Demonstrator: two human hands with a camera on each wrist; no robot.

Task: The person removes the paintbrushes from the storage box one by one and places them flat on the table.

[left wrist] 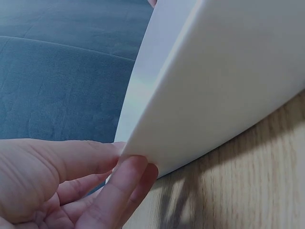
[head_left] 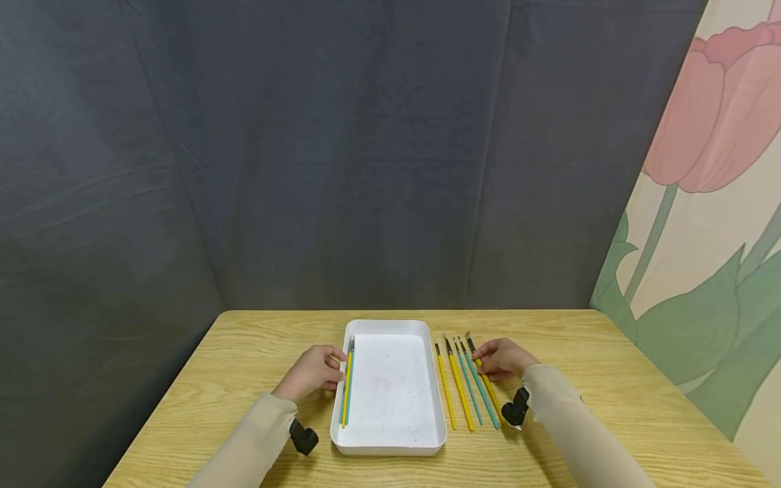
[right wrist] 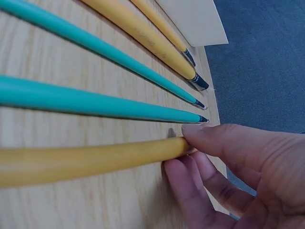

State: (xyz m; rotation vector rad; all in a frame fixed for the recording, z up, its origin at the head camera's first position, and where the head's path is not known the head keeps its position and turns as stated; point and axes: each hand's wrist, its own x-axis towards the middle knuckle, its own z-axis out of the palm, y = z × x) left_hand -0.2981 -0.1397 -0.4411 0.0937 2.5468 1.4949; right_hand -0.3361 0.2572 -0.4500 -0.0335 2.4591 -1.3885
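My left hand (head_left: 313,372) pinches the left rim of a white rectangular tray (head_left: 393,400), thumb on the inside edge and fingers against the outer wall (left wrist: 205,95). Inside the tray, a yellow paintbrush (head_left: 348,386) and teal ones lie along the left wall, bristles pointing away. To the tray's right, my right hand (head_left: 505,358) pinches the rightmost yellow paintbrush (right wrist: 105,161) between thumb and fingers near its ferrule. That brush slants over the table, and the fingers cover its bristle end in the right wrist view.
Between tray and right hand, two teal paintbrushes (head_left: 470,379) and two yellow paintbrushes (head_left: 456,379) lie side by side on the wooden table (head_left: 256,359). A dark curtain (head_left: 366,169) hangs behind the table's far edge. A wall with painted tulips (head_left: 702,325) stands at the right.
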